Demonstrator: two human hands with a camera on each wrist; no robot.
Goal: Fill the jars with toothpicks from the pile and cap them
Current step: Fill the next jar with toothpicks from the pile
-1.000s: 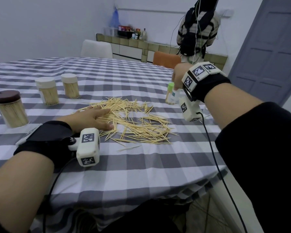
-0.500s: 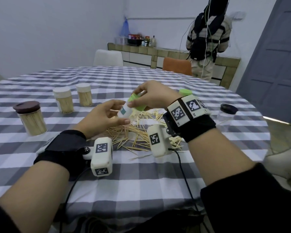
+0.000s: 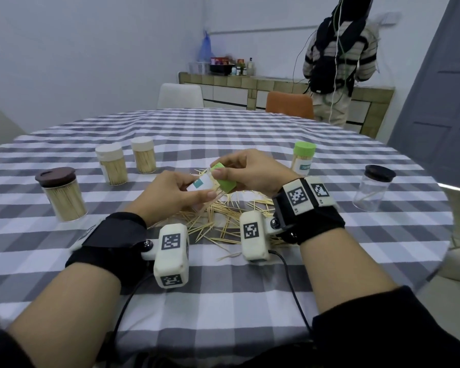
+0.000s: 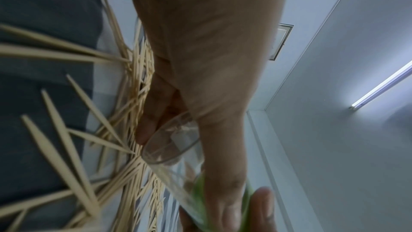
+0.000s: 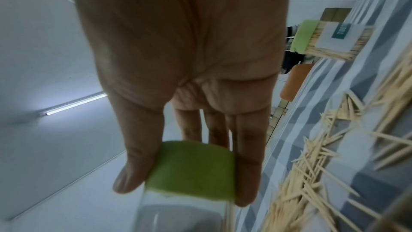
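Green cap (image 3: 225, 179) pinched by right fingers (image 3: 225, 162), empty jar (image 3: 201, 184) gripped by left fingers (image 3: 194, 194); 4 jars filled, toothpick pile (image 3: 223, 221) beneath remains.

I hold a small clear jar (image 3: 200, 185) tipped on its side above the toothpick pile (image 3: 225, 217). It has a white and teal label, and its green cap (image 3: 225, 181) points toward 2 o'clock. The pile of loose sticks is spread on the cloth under it. At 1 o'clock stands a full jar with a green cap (image 3: 303, 159). At 3 o'clock stands a nearly empty jar with a black lid (image 3: 372, 188). From 9 to 11 o'clock stand three full capped jars: a brown-lidded jar (image 3: 61, 193) and two cream-capped jars (image 3: 112, 164).
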